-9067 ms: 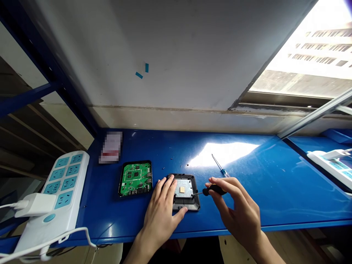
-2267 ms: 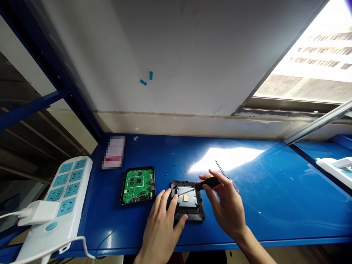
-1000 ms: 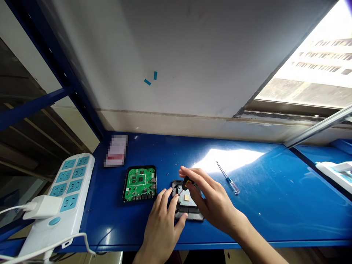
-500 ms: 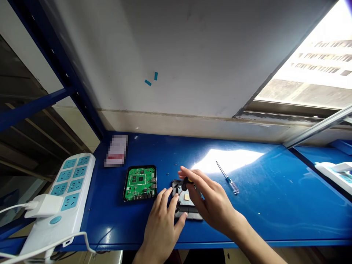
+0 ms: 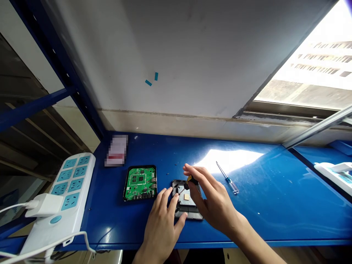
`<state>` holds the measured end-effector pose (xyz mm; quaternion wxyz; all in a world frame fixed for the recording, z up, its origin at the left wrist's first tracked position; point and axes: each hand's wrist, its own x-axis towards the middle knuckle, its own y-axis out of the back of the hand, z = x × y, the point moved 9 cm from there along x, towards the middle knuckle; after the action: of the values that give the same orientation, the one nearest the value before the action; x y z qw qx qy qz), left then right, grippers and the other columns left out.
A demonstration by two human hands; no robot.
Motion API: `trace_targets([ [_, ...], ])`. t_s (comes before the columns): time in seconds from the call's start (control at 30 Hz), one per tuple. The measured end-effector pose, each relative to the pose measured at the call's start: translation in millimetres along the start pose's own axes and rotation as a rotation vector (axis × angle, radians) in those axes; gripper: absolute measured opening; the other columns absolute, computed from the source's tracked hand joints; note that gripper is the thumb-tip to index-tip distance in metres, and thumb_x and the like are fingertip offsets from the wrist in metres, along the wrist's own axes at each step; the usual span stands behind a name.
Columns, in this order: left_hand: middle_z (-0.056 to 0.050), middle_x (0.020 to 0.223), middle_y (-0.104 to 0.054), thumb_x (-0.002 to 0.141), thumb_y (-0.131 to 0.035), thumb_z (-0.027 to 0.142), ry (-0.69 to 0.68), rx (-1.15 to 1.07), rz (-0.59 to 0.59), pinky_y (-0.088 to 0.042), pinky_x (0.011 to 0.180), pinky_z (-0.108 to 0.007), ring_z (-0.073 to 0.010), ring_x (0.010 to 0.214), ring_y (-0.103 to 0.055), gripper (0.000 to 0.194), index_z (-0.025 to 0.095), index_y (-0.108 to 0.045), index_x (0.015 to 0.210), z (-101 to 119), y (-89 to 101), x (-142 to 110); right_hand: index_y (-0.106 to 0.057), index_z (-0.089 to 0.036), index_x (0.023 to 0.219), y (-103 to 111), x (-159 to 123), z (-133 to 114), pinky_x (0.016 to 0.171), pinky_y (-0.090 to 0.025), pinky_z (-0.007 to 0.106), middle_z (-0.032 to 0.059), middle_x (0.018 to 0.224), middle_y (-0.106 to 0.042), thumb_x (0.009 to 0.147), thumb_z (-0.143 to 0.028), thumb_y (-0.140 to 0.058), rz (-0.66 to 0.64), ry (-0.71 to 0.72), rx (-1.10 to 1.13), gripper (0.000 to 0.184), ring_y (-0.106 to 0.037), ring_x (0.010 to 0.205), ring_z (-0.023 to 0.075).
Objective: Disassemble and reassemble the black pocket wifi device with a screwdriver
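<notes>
A dark plastic cover with a metal plate and a small pale pad lies on the blue table. My left hand presses on its left and front edges, fingers spread. My right hand grips a black-and-yellow screwdriver between thumb and fingers. The screwdriver slants down to the left, its tip at the cover's left side near my left index finger; the contact point is too small to make out. To the left, a green circuit board sits in its black case half.
A clear-handled screwdriver lies to the right. Tiny screws are behind the cover. A white power strip with a plugged-in adapter and cables occupies the left edge. A blurred-out card lies at the back left.
My right hand has shifted slightly right and the screwdriver leans more, showing more of its yellow-and-black handle. My left hand and the cover stay in place.
</notes>
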<state>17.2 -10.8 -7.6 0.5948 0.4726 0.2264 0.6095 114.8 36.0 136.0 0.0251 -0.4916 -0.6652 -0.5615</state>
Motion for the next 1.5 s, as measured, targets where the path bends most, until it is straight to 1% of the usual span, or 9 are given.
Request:
trace_targets([
  [0.1,-0.014,0.145,-0.061,0.098,-0.060,0.035,0.000,-0.002,0.001,-0.056,0.105,-0.052,-0.0357,0.136,-0.056,0.041,0.019,-0.062,0.136,0,-0.5,-1,-0.040,-0.019,0.152,-3,-2,0,0.072,-0.063,0.027,0.0118,0.110,-0.070,0.104,-0.014,-0.050,-0.015,0.002,0.019,0.048,-0.074,0.093,0.0181],
  [0.27,-0.015,0.144,-0.061,0.099,-0.059,0.037,0.013,0.006,-0.013,-0.057,0.103,-0.054,-0.0371,0.136,-0.056,0.042,0.020,-0.060,0.137,-2,-2.1,-2,-0.064,-0.020,0.122,1,-2,3,0.048,-0.051,0.024,0.0029,0.083,-0.058,0.100,-0.040,-0.061,0.064,0.019,-0.117,0.030,-0.056,0.056,0.0121],
  [0.5,-0.014,0.146,-0.060,0.098,-0.060,0.036,0.015,-0.016,-0.018,-0.056,0.106,-0.053,-0.0357,0.137,-0.055,0.043,0.020,-0.060,0.138,-3,-3.4,-1,-0.040,-0.017,0.153,-1,-1,3,0.079,-0.062,0.030,0.0160,0.122,-0.063,0.104,-0.010,-0.041,-0.046,-0.015,0.056,0.049,-0.070,0.103,0.0185],
  [0.6,-0.015,0.146,-0.060,0.098,-0.060,0.036,0.017,-0.011,-0.019,-0.056,0.105,-0.054,-0.0358,0.137,-0.055,0.043,0.020,-0.060,0.138,-3,-2.8,0,-0.040,-0.018,0.152,3,-1,2,0.076,-0.062,0.026,0.0104,0.108,-0.071,0.105,-0.016,-0.049,-0.008,-0.002,0.053,0.048,-0.073,0.092,0.0161],
  [0.83,-0.014,0.145,-0.060,0.098,-0.061,0.036,0.029,-0.024,-0.039,-0.056,0.105,-0.054,-0.0360,0.136,-0.056,0.042,0.020,-0.060,0.137,-2,-0.7,2,-0.070,-0.019,0.105,12,-3,1,0.050,-0.050,0.021,0.0015,0.077,-0.061,0.095,-0.038,-0.070,0.156,0.057,-0.076,0.021,-0.059,0.056,0.0101],
  [1.0,-0.014,0.145,-0.060,0.097,-0.061,0.036,0.021,-0.033,-0.021,-0.056,0.105,-0.054,-0.0359,0.136,-0.056,0.043,0.021,-0.060,0.138,-3,-1.1,1,-0.050,-0.017,0.148,3,-1,-2,0.075,-0.062,0.031,0.0167,0.118,-0.067,0.105,-0.017,-0.043,0.015,0.037,0.039,0.043,-0.071,0.097,0.0198],
  [1.1,-0.014,0.145,-0.060,0.098,-0.061,0.036,0.019,-0.036,-0.011,-0.055,0.106,-0.053,-0.0357,0.136,-0.055,0.042,0.021,-0.061,0.136,-4,-1.9,0,-0.036,-0.018,0.157,0,-2,-5,0.087,-0.062,0.031,0.0158,0.127,-0.068,0.102,-0.006,-0.041,-0.026,0.034,0.126,0.056,-0.069,0.114,0.0195],
  [1.37,-0.013,0.145,-0.060,0.098,-0.060,0.036,0.041,-0.044,-0.030,-0.055,0.106,-0.053,-0.0353,0.137,-0.055,0.042,0.021,-0.060,0.137,-4,-1.0,1,-0.072,-0.018,0.106,8,0,1,0.050,-0.051,0.022,0.0022,0.077,-0.059,0.096,-0.038,-0.068,0.142,0.032,-0.054,0.023,-0.060,0.057,0.0113],
  [1.5,-0.013,0.146,-0.059,0.098,-0.061,0.036,0.037,-0.042,-0.041,-0.055,0.106,-0.054,-0.0357,0.137,-0.054,0.043,0.021,-0.060,0.138,-4,-2.6,1,-0.068,-0.015,0.121,6,0,-3,0.060,-0.058,0.027,0.0113,0.096,-0.065,0.104,-0.026,-0.052,0.082,0.038,-0.016,0.025,-0.069,0.076,0.0172],
])
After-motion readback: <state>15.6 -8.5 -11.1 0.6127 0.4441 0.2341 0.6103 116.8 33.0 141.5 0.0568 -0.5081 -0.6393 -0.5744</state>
